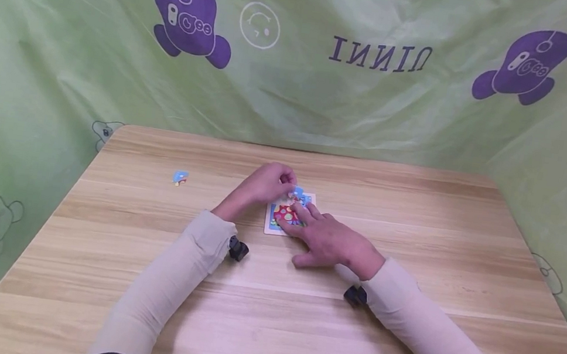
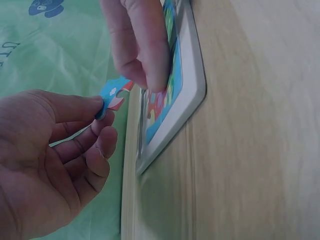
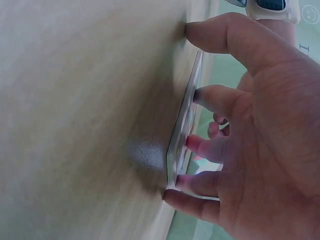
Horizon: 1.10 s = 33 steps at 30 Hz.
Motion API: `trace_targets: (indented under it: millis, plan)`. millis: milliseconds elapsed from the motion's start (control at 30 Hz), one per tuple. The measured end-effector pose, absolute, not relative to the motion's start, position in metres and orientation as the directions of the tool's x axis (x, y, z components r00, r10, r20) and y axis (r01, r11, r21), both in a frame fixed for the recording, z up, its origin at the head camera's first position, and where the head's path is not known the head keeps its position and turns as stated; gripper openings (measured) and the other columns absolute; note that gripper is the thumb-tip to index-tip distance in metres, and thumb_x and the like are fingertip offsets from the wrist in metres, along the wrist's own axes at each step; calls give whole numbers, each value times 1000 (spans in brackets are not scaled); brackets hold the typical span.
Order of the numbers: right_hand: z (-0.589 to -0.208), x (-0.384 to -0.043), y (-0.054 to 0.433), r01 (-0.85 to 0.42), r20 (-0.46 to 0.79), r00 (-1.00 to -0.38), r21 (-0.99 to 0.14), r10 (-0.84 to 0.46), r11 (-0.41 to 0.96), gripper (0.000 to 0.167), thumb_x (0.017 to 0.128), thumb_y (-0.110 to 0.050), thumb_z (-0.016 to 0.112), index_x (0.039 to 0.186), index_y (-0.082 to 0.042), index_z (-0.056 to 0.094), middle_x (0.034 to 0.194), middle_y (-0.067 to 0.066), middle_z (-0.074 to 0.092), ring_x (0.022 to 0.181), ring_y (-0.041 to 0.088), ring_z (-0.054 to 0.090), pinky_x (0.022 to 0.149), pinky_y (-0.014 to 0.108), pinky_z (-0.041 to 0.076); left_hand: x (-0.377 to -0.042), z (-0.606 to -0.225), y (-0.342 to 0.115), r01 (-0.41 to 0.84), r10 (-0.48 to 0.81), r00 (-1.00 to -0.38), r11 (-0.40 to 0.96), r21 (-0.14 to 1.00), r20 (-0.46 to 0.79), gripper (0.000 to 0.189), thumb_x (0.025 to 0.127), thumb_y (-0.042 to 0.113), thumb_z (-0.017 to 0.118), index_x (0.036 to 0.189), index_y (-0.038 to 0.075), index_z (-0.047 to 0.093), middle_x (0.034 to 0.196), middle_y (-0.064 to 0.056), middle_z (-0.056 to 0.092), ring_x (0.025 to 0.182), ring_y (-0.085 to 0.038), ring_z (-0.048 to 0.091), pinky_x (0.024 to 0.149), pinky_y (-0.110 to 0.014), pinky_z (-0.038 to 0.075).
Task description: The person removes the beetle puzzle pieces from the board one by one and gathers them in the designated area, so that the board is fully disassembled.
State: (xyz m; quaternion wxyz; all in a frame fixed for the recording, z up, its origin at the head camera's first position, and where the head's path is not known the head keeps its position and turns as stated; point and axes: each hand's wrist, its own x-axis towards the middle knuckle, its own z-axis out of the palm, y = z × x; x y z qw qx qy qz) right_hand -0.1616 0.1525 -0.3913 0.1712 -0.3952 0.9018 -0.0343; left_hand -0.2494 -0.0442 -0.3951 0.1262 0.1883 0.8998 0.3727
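A small jigsaw puzzle in a white-rimmed tray [image 1: 269,231] lies flat on the table, showing a red, spotted picture on blue. My left hand [image 1: 269,183] pinches a blue puzzle piece [image 2: 111,94] with red edges between thumb and forefinger, held just above the tray's far edge. On the puzzle rest the spread fingertips of my right hand [image 1: 331,241], its thumb on the wood beside the tray. That hand covers part of the picture. In the right wrist view, the fingers [image 3: 207,187] touch the tray's surface and edge.
A loose blue puzzle piece [image 1: 180,177] lies on the wooden table [image 1: 254,333] to the far left. Behind and at both sides hangs a green printed cloth [image 1: 293,101]. Each wrist wears a small black camera [image 1: 238,249].
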Motion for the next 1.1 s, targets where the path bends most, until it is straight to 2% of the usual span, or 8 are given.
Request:
trace_targets:
  millis: [200, 367, 567, 1100]
  plan:
    - [-391, -162, 152, -705, -279, -631, -182, -724, 685, 81, 92, -43, 65, 163, -23, 31, 168, 21, 15, 149, 49, 17, 109, 64, 35, -250, -393, -54, 249, 426, -902, 651, 717, -75, 7, 101, 14, 65, 102, 11, 70, 95, -4, 67, 88, -20, 62, 81, -34, 51]
    - [-391, -162, 152, -680, -304, -642, -199, -704, 705, 81, 93, -42, 65, 163, -23, 30, 168, 21, 13, 150, 50, 13, 111, 65, 31, -250, -392, -63, 257, 424, -904, 649, 716, -60, 8, 101, 14, 66, 105, 9, 71, 98, -5, 68, 92, -21, 62, 84, -35, 51]
    - [-392, -161, 153, -684, -292, -641, -201, -710, 701, 80, 93, -41, 65, 163, -22, 31, 167, 22, 16, 150, 51, 16, 111, 65, 31, -250, -392, -75, 265, 411, -910, 665, 699, -46, 8, 100, 13, 66, 104, 8, 72, 99, -6, 69, 95, -23, 63, 87, -38, 50]
    - [-392, -161, 151, -660, -318, -655, -201, -685, 724, 81, 94, -42, 65, 164, -25, 28, 169, 18, 14, 151, 49, 13, 114, 63, 29, -246, -387, -127, 250, 359, -933, 706, 662, -31, 15, 100, 11, 65, 109, 2, 73, 100, -11, 70, 94, -27, 63, 86, -42, 50]
